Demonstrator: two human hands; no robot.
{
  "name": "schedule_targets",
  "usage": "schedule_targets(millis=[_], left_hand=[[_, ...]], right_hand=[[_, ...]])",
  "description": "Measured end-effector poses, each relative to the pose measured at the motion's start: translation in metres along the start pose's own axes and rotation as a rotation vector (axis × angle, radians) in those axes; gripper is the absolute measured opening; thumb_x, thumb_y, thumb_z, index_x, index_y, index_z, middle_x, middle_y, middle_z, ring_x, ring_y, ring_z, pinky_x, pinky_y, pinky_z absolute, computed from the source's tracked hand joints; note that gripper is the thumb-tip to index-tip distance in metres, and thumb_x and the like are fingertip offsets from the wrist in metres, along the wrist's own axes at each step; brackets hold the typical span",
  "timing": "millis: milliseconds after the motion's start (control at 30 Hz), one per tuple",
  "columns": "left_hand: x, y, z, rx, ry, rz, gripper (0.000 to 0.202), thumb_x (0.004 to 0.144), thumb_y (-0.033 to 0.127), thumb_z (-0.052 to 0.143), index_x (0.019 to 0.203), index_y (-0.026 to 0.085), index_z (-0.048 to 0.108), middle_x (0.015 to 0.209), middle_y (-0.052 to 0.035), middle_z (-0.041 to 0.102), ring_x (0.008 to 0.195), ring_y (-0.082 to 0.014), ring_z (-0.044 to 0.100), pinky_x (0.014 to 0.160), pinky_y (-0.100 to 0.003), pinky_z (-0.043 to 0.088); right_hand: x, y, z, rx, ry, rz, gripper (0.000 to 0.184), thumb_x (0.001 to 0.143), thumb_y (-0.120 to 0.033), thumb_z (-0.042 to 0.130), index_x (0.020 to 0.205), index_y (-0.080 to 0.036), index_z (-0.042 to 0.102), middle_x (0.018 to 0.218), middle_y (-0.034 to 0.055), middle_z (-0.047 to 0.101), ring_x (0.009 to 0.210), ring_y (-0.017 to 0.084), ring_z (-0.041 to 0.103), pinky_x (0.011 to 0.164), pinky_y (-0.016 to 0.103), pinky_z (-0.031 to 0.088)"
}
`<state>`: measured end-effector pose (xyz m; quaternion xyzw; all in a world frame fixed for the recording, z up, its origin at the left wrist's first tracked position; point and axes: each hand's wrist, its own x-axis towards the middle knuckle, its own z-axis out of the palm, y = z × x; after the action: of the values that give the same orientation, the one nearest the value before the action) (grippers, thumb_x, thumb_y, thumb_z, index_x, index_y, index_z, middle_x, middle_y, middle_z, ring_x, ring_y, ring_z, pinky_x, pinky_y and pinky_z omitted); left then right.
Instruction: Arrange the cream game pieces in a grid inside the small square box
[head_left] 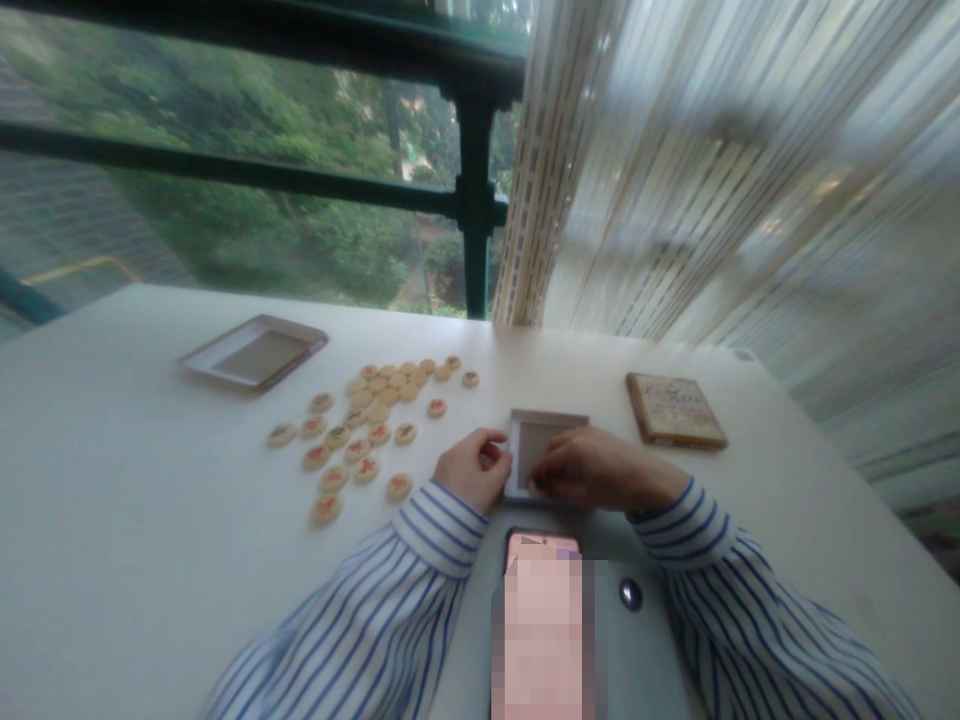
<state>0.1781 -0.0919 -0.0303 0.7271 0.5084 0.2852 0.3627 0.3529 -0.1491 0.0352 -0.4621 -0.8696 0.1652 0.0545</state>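
Observation:
A shallow open box (531, 440) lies in front of me on the white table. My left hand (472, 470) is at its left wall, fingers curled against the edge. My right hand (589, 468) reaches into the box from the right, with the fingertips pinched low inside over a pale round Chinese chess piece (535, 487), mostly hidden by the fingers. To the left of the box lie several loose round wooden pieces, such as one with a red character (400, 487); some lie with plain sides up, others show red or dark characters.
A box lid (296, 378) lies open side up at the far left. On the right is a closed brown box (679, 410) with writing. A phone (544, 545), partly pixelated, lies nearest me, with a small dark oval object (631, 595) beside it. Window and string curtain (600, 200) stand behind.

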Motion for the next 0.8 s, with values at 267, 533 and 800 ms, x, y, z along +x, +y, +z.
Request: schedule_targets(millis=[267,533,800], left_hand=[[-0.0011,0.0019,-0.0014,-0.01,0.005,0.01,0.022,0.067,0.025,0.056,0.087,0.017,0.063,0.066,0.0008,0.065,0.053,-0.0107,0.058,0.05,-0.021,0.044],[-0.0019,0.0041,-0.002,0.008,0.01,0.0,0.022,0.067,0.025,0.056,0.087,0.018,0.063,0.066,0.0008,0.065,0.056,-0.0114,0.059,0.053,-0.021,0.045],[-0.0006,0.0024,0.0002,0.007,0.009,-0.019,0.021,0.067,0.025,0.056,0.085,0.019,0.063,0.066,0.001,0.065,0.058,-0.0118,0.06,0.053,-0.021,0.045]], right_hand=[[0.0001,-0.0014,-0.001,0.026,0.008,0.024,0.02,0.079,-0.021,0.049,0.088,-0.019,0.067,0.077,0.0035,0.064,0.067,0.011,0.052,0.062,0.021,0.036],[0.0002,-0.001,0.0016,0.014,0.014,0.011,0.02,0.079,-0.02,0.049,0.086,-0.02,0.067,0.075,0.0027,0.063,0.064,0.01,0.051,0.06,0.021,0.035],[0.0002,-0.0011,0.0015,0.022,0.0,0.015,0.02,0.077,-0.018,0.049,0.085,-0.019,0.068,0.077,0.0031,0.065,0.066,0.011,0.054,0.063,0.021,0.037]])
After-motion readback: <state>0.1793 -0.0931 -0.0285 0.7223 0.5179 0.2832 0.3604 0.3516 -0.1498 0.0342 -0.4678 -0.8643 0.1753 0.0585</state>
